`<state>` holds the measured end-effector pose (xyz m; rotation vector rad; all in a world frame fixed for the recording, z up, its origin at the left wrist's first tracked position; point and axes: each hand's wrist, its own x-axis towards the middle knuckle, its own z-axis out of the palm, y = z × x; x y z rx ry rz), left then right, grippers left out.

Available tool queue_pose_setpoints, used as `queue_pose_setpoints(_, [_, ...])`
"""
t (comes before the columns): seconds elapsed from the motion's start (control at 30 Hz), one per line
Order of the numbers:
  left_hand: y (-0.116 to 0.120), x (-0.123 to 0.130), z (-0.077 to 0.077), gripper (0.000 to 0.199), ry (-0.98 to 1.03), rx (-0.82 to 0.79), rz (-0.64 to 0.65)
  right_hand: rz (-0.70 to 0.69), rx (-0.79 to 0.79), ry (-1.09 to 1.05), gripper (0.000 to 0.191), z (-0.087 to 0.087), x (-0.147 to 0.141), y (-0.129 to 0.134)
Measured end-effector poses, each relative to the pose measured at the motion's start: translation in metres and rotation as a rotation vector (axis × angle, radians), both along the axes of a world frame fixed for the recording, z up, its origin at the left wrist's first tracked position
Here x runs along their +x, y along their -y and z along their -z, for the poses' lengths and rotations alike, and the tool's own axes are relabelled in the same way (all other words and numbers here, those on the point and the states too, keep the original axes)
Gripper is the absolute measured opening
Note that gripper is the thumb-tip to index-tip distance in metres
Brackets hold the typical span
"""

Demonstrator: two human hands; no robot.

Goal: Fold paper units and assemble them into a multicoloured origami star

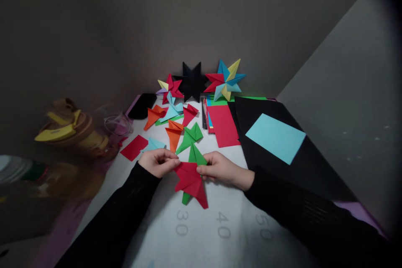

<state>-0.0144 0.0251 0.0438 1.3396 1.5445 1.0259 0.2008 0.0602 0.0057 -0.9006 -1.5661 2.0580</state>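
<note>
My left hand [159, 162] pinches the upper left corner of a folded red paper piece [191, 179] with thumb and fingertips. A folded green paper piece [196, 153] overlaps it, one point showing above the red and another tip below. On the other side, my right hand [221, 167] is closed on the green piece's right corner, its thumb against the red edge. Just beyond my fingers lie another green folded piece [190, 135] and an orange one [174, 132]. How the red and green pieces join is hidden by the red paper.
Finished paper stars, one black [192, 81] and one multicoloured [225, 80], lean against the wall. Red sheets [223, 125] lie at the back, and a light blue sheet [276, 137] rests on black board [301, 171]. A phone [142, 106] and a brown pot [84, 134] are left.
</note>
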Motion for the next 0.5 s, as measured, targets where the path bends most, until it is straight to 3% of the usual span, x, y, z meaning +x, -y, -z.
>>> queue_pose_setpoints(0.2, [0.000, -0.002, -0.003, 0.017, -0.102, 0.030, 0.021, -0.062, -0.009, 0.067, 0.026, -0.003, 0.000, 0.002])
queue_pose_setpoints(0.3, [0.001, 0.001, -0.001, 0.015, -0.092, 0.030, 0.035, -0.068, -0.045, -0.018, 0.021, -0.005, 0.000, 0.005])
queue_pose_setpoints(0.4, [0.001, 0.007, 0.004, 0.019, 0.083, 0.022, 0.030, -0.006, -0.099, -0.124, 0.015, -0.002, -0.001, 0.006])
queue_pose_setpoints(0.5, [0.002, 0.014, 0.012, 0.043, 0.298, 0.054, 0.011, 0.078, -0.090, -0.169, 0.013, 0.002, -0.002, 0.004])
